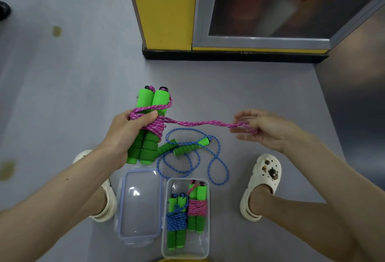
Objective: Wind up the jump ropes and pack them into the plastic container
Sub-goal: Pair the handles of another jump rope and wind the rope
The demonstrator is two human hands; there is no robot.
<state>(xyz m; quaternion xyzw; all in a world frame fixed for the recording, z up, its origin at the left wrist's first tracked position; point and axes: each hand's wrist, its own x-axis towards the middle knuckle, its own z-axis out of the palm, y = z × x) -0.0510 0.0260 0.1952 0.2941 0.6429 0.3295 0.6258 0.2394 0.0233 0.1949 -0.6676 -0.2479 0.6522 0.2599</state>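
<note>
- Fingers of the left hand [125, 130] curl round two ribbed green foam handles [150, 99], held side by side as a core for winding.
- Right hand [266, 131] pinches the looped end of the braided pink rope [200, 123] so it runs taut.
- Blue rope [193, 157] sprawls loose on the floor [250, 87], just beyond.
- Clear plastic container [206, 230], nearest, holds two wound bundles [196, 208]; its lid [139, 205] lies left.

2 pink ropes [156, 129] [196, 207], 2 blue ropes [192, 147] [176, 221], 1 container [205, 241], 1 lid [138, 209]
</note>
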